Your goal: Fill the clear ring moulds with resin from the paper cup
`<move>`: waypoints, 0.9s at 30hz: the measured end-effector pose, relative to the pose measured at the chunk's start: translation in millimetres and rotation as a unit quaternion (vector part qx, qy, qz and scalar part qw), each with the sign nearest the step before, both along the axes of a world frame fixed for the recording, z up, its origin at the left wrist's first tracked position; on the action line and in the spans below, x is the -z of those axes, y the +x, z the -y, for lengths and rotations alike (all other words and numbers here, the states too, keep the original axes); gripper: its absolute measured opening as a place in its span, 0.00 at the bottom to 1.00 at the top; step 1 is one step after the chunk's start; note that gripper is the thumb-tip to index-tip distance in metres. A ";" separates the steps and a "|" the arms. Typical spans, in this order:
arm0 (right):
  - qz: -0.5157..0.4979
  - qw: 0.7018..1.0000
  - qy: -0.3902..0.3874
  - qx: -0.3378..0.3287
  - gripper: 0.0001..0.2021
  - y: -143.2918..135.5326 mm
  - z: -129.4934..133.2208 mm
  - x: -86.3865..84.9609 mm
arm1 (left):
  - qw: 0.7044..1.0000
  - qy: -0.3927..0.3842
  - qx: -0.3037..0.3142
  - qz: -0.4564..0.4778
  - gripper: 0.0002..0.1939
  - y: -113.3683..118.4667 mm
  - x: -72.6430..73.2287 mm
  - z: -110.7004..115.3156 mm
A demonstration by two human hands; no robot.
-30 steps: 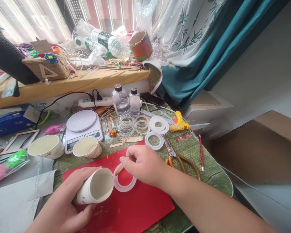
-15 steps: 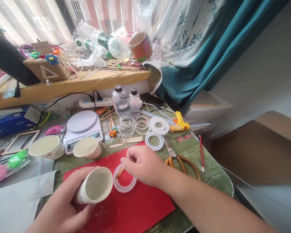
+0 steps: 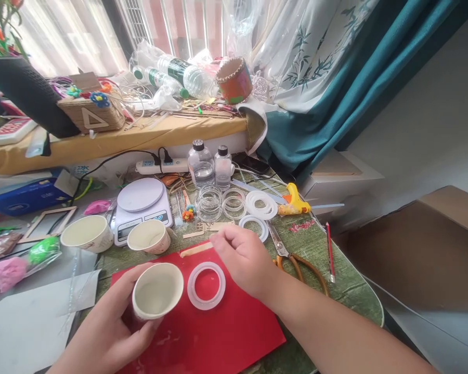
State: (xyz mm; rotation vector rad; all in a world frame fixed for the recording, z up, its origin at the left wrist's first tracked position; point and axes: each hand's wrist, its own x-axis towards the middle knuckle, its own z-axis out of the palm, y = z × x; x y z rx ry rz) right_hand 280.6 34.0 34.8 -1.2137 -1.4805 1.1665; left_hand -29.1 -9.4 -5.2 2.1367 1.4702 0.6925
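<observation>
My left hand (image 3: 115, 322) is wrapped round a paper cup (image 3: 158, 290), its mouth tilted towards me and clear liquid seemingly at the bottom. Between the fingertips of my right hand (image 3: 244, 257) is a wooden craft stick (image 3: 197, 250), its free end pointing left over the red sheet (image 3: 234, 337). Just right of the cup, a translucent ring-shaped silicone mould (image 3: 206, 305) lies flat on that sheet. Behind the cup stand a second paper cup (image 3: 148, 237) and a wider third one (image 3: 87, 234). Past my right hand rests another ring mould (image 3: 264, 228).
A kitchen scale (image 3: 140, 195) sits behind the cups, with two clear bottles (image 3: 203, 169) further back. Stacked rings (image 3: 209, 203), scissors (image 3: 283, 246), a yellow glue gun (image 3: 295, 201) and a red pencil (image 3: 329, 249) lie to the right. Bagged clay (image 3: 8, 272) is at left.
My right hand has lifted the craft stick out of the ring mould, up and away to the back. The cup stays in my left hand, and the view has shifted slightly.
</observation>
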 end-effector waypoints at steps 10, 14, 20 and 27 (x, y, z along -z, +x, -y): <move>0.102 0.985 0.101 -0.099 0.18 -10.6 7.6 0.6 | 1.000 0.007 -0.025 -0.015 0.27 13.3 -5.4 -5.7; 0.199 0.965 0.143 -0.092 0.21 -28.4 11.6 -8.3 | 1.000 0.022 -0.018 -0.005 0.29 11.7 -4.1 -7.8; 0.355 0.913 0.118 -0.164 0.23 -42.1 17.5 -40.7 | 0.998 0.056 -0.007 0.030 0.27 16.9 -4.3 -6.0; 0.390 0.900 0.114 -0.157 0.18 -49.4 19.8 -55.3 | 0.997 0.054 0.022 0.051 0.25 24.0 -13.6 -1.7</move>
